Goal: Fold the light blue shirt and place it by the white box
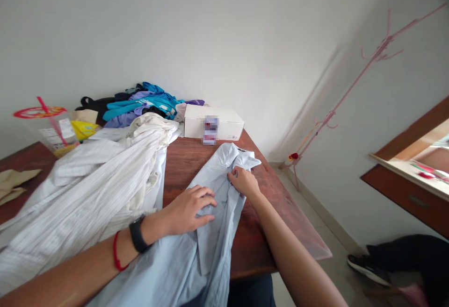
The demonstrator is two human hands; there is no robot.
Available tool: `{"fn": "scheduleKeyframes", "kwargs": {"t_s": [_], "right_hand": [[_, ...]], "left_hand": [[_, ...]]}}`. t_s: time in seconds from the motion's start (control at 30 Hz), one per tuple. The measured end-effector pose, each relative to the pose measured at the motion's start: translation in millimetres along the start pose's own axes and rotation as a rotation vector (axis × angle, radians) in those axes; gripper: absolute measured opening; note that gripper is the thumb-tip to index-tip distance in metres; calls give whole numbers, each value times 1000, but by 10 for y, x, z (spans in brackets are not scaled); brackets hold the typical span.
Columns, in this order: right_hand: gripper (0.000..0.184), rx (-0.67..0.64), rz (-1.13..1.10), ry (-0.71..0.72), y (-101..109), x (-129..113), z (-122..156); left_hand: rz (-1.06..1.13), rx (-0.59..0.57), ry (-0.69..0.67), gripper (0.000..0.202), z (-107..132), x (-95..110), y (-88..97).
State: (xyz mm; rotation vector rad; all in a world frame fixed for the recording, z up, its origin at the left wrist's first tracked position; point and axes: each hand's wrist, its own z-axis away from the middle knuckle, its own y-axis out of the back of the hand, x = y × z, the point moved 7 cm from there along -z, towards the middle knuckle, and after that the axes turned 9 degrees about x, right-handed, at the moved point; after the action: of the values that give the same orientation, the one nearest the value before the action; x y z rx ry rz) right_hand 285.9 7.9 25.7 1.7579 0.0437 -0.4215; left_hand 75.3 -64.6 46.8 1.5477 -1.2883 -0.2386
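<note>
A light blue collared shirt lies lengthwise on the dark wooden table, its collar toward the far side and its lower part hanging toward me. My left hand rests on the shirt's front with fingers spread; a black band and a red string circle that wrist. Just below the collar, my right hand has its fingers closed on the shirt's fabric near the front edge. To the left, a heap of white striped clothing lies beside the shirt.
A white box stands behind the shirt. Piled blue and black clothes lie at the back left, near a plastic cup with a straw. A pink coat rack leans in the corner. A wooden drawer juts out at right.
</note>
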Motion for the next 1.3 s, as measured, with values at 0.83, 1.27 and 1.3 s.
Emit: {"fn": "scheduleKeyframes", "kwargs": {"t_s": [0.83,1.27,1.3], "right_hand": [[27,-30,15,-19,-20,9,-15],[28,-22,13,-17,-35,6,-27],[28,-20,10,-13,-32,2,-27]], "left_hand": [[17,70,131,31,41,-137,25],[-19,83,114,28,52,-134,24],[-22,82,112,28,55,-131,23]]}}
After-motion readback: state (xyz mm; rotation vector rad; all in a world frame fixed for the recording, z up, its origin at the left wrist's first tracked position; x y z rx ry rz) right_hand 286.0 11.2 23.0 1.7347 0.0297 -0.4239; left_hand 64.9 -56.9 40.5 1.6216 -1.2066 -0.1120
